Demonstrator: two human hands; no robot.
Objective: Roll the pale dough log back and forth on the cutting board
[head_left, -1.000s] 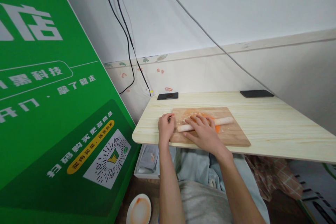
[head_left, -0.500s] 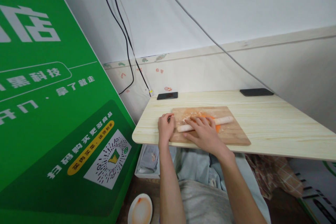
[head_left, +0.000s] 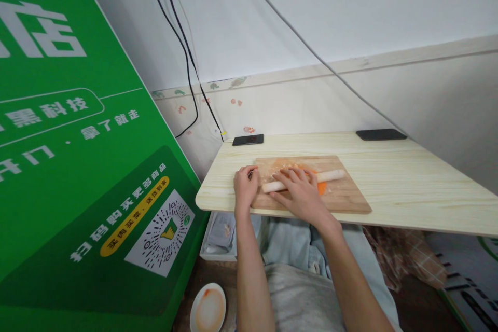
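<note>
A pale wooden rolling pin [head_left: 332,176] lies slightly slanted across a wooden cutting board [head_left: 342,198]. Beneath it, a flat orange sheet of dough [head_left: 322,188] shows in part, with whitish flour scattered around it. My right hand [head_left: 301,192] rests over the pin's left half, fingers spread and laid flat across it, thumb apart on the near side. At the board's left edge, my left hand [head_left: 245,187] is closed, its curled fingers on that edge. Much of the dough is hidden under the pin and my right hand.
The board lies on a light wood-grain table [head_left: 408,181]. A black phone [head_left: 248,139] and a dark flat object [head_left: 380,135] sit along the back by the wall. A green panel [head_left: 78,207] stands left. Below are a stained white plate [head_left: 209,308] and a white box [head_left: 218,254].
My right hand and the rolling pin have shifted slightly away from me, the hand also a little to the left. My left hand stays at the board's edge.
</note>
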